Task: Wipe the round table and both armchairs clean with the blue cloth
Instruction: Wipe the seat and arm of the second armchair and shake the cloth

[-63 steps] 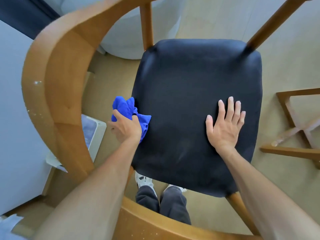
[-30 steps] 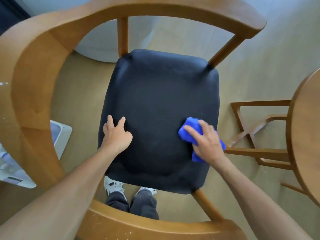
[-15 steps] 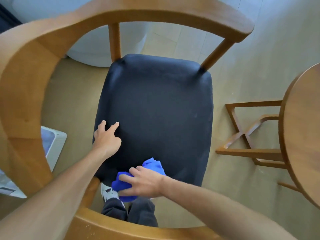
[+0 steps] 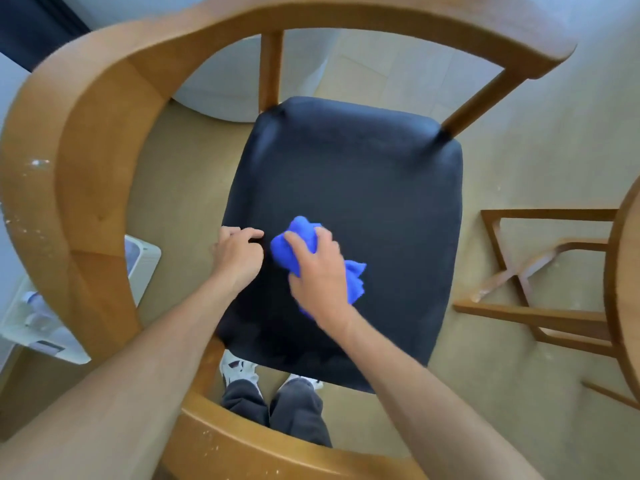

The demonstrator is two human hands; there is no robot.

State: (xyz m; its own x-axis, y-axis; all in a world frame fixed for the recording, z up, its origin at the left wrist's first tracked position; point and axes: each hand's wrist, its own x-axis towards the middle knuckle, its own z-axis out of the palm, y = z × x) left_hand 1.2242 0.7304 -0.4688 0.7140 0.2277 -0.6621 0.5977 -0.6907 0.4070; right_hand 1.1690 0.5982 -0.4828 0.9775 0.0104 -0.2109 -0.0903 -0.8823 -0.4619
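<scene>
We see our right hand (image 4: 318, 275) gripping the bunched blue cloth (image 4: 298, 242) on the dark seat (image 4: 363, 188) of the armchair (image 4: 90, 140), towards the seat's left edge; much of the cloth is hidden under our fingers and palm. Our left hand (image 4: 237, 256) rests at that left edge with fingers curled, and we cannot tell whether they pinch the seat fabric. The round table (image 4: 623, 289) is cut off by the right border, only a sliver of its top and part of its base showing. The armchair's curved wooden rail runs out of view at the bottom.
</scene>
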